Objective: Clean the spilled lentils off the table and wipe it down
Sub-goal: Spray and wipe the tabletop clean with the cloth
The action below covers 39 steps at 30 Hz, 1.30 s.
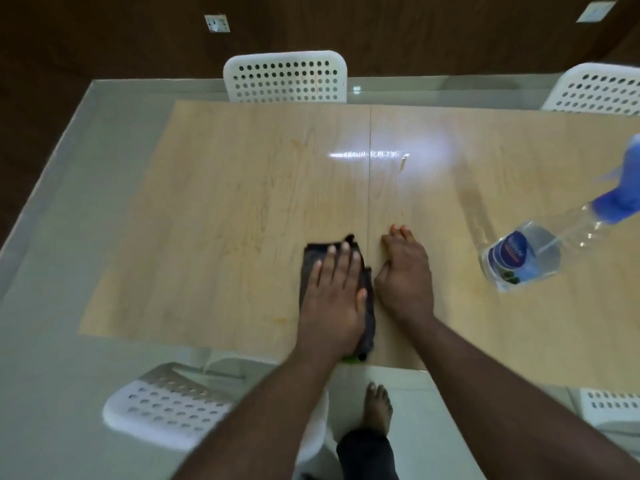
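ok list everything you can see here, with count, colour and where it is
table: 1, light wood, centre
cloth: 1, dark grey, near table edge, under the left hand
spray bottle: 1, clear with blue head, right side of table
chairs: 4, white perforated, around the table
wall sockets: 2, white, on the dark far wall
hands: left hand flat on the cloth; right hand resting on the table beside it
foot: 1, bare, on the floor below the table edge

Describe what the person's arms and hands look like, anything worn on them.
Both forearms are bare up to the frame edge, with no sleeves showing. The left hand and right hand wear no gloves, and no rings, watch or bracelets show. The fingernails are short and look unpainted. The picture is slightly blurred, so fine marks cannot be made out.
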{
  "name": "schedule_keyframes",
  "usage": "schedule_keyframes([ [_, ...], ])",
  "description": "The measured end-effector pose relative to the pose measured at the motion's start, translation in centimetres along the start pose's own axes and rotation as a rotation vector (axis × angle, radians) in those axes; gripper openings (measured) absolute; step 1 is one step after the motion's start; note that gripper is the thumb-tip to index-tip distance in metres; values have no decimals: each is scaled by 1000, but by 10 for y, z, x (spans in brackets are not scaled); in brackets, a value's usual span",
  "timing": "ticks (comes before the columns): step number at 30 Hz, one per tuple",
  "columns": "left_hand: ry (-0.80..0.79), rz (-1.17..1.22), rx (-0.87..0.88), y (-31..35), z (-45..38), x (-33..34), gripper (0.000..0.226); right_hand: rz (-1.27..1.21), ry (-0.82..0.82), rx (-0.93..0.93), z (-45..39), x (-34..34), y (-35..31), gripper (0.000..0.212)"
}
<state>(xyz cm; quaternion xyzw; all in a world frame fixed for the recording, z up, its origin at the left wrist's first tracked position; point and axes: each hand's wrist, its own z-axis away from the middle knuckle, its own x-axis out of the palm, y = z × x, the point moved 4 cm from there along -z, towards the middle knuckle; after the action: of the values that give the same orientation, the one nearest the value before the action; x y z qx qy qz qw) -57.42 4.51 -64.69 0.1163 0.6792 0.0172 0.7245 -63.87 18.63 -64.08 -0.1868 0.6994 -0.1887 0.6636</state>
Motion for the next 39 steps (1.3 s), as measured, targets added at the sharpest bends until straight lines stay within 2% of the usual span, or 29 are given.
schedule_keyframes([
  [2,-18,5,-12,4,44,0,68,56,-14,-15,2,3,-6,59],
  [4,-9,2,-7,1,53,-1,69,102,-6,-24,4,5,-8,61],
  [9,11,-39,37,-24,-31,-3,69,138,-3,-39,9,5,-12,73],
  [13,17,-29,-27,-30,-67,-5,68,160,4,-59,11,5,-11,58],
  [19,-8,-19,44,-13,44,3,68,160,-22,-60,10,6,-12,56],
  [22,-29,-35,45,-16,47,0,69,164,-39,-44,10,6,-13,57],
  [26,-37,-51,75,-25,-8,-5,69,192,-66,-42,4,4,-12,58],
  [29,-49,-56,117,-37,-65,-9,68,191,-74,-105,-24,7,-12,54],
  [32,-78,-74,310,-46,-125,-16,65,120,-58,-140,-94,9,-10,52],
  [35,-98,-112,498,-55,-172,-19,64,35,14,-66,-143,10,-5,47],
  [39,-78,-130,517,-60,-251,-29,63,-19,49,5,-149,14,-5,57],
])
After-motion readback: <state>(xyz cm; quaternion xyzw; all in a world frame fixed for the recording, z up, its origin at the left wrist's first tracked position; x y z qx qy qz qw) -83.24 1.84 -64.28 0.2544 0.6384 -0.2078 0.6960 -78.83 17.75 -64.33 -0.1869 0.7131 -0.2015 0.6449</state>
